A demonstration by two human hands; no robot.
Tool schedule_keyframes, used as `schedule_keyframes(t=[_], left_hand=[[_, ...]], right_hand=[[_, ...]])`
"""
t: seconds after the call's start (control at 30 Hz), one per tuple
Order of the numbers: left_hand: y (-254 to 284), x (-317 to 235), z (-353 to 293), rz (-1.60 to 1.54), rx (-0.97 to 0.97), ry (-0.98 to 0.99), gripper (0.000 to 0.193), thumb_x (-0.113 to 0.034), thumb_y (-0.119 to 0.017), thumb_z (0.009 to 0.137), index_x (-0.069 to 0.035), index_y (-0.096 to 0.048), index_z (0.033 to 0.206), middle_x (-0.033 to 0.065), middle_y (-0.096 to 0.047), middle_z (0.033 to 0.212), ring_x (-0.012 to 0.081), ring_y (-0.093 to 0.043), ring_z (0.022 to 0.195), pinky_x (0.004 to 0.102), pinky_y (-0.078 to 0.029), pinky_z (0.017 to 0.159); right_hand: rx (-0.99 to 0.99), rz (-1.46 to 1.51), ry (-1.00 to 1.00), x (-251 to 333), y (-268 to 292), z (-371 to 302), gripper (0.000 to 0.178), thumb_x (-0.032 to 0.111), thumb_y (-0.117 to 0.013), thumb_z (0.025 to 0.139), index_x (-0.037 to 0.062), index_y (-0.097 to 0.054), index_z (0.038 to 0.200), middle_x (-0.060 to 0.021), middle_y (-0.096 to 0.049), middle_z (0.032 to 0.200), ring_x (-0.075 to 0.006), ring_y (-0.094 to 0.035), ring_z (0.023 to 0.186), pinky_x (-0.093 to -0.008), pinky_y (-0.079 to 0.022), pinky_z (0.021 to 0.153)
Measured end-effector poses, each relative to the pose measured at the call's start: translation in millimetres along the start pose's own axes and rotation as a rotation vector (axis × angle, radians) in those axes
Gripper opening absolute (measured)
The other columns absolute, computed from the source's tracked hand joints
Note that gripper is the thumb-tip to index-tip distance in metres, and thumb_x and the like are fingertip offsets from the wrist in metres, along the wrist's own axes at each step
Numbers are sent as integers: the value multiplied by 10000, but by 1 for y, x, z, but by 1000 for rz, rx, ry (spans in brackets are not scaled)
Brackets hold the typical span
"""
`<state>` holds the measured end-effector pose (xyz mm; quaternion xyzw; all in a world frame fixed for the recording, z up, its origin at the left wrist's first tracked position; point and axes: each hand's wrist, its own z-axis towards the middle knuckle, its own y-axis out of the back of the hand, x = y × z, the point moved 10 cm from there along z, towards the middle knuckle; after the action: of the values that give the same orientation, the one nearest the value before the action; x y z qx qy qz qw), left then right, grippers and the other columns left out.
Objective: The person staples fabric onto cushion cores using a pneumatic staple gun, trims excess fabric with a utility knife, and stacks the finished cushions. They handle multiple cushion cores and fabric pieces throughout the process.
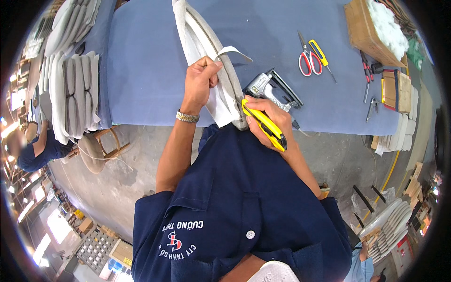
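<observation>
A blue-covered counter point(145, 70) spreads widest of all, with a stack of grey and white padded pieces point(77, 96) to its left. Toward its right end stands an open cardboard box point(364, 33) heaped with white stuffing. A long grey padded piece point(229, 68) with a loose white lining slants across the counter's near edge, its lower end against the person's dark blue shirt point(282, 197). Just right of it lies a silver staple gun point(268, 89); farther off are red-handled scissors point(310, 63) and a yellow-handled screwdriver point(319, 52), side by side. The right hand point(276, 121) has its grip closed around a yellow utility knife point(263, 123), front end at the padded piece's edge (whether the blade touches, I cannot tell). The left hand point(202, 81), its grip pinched shut, holds a narrow white strip point(230, 49) over the padded piece.
</observation>
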<state>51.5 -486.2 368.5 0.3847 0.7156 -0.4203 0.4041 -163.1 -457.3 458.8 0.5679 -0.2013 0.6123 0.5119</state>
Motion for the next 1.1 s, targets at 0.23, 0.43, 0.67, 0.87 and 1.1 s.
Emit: schedule_keyframes(t=[0.23, 0.43, 0.67, 0.87, 1.1], left_hand=[[4, 1, -2, -40, 14, -12, 325, -131, -714, 949, -123, -517, 691, -39, -500, 582, 50, -389, 514, 236, -289, 499], [4, -1, -3, -50, 7, -12, 316, -126, -707, 948, -123, -521, 692, -36, -509, 581, 55, -410, 518, 232, -302, 503], [3, -9, -6, -29, 6, -31, 305, -108, -705, 943, -119, -529, 695, -43, -502, 583, 45, -403, 526, 233, -291, 505], [-25, -47, -19, 246, 93, -157, 270, -81, -728, 935, -80, -575, 713, -54, -522, 615, 20, -416, 566, 224, -313, 525], [-60, -64, -33, 529, 186, -233, 269, -158, -751, 958, -57, -609, 753, -63, -550, 639, 15, -461, 598, 227, -355, 543]], right_hand=[[16, 0, 2, 3, 1, -11, 250, -21, -738, 828, 9, -689, 1071, -185, -759, 1134, -292, -760, 1045, -336, -599, 879], [20, 27, -11, 4, 3, -15, 248, -26, -736, 826, 9, -695, 1069, -194, -759, 1132, -296, -763, 1041, -338, -602, 871], [26, 57, -19, 5, 3, -21, 266, -30, -735, 829, 8, -686, 1088, -194, -758, 1129, -297, -759, 1061, -343, -597, 890], [51, 91, -47, 2, 2, -25, 257, -33, -728, 832, 2, -682, 1083, -195, -752, 1126, -310, -754, 1071, -351, -592, 899], [75, 145, -78, -1, 0, -27, 269, -28, -726, 831, -5, -683, 1096, -197, -745, 1123, -321, -741, 1098, -358, -579, 923]])
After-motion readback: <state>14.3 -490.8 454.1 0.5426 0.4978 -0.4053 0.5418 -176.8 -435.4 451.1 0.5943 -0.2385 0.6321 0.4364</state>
